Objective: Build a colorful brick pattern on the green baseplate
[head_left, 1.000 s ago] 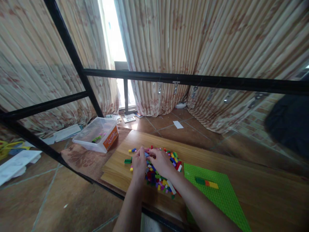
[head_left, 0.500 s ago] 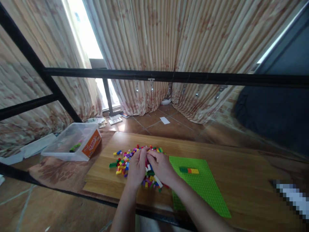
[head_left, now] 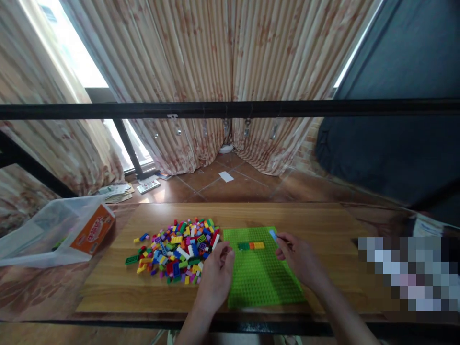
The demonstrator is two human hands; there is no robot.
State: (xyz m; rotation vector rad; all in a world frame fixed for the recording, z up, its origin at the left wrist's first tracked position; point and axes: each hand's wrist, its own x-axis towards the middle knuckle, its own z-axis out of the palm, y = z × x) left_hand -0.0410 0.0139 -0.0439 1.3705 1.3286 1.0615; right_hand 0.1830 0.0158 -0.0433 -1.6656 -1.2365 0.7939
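My right hand is above the right side of the green baseplate, pinching a light blue toy brick between thumb and fingertips. On the baseplate's upper part sits a short row of bricks: a dark green brick, then an orange one and a yellow one. My left hand hovers at the plate's left edge, beside the heap of mixed bricks. Its fingers are curled in, and whatever they may hold is hidden.
The wooden board bears the heap and the baseplate. To its left stands a clear plastic box with an orange label. A black metal bar crosses in front of the curtains. Paper lies on the tiled floor.
My hands were together over the brick heap and have parted. The right now holds a light blue brick over the baseplate; the left has drawn to the heap's right side. The view has turned right.
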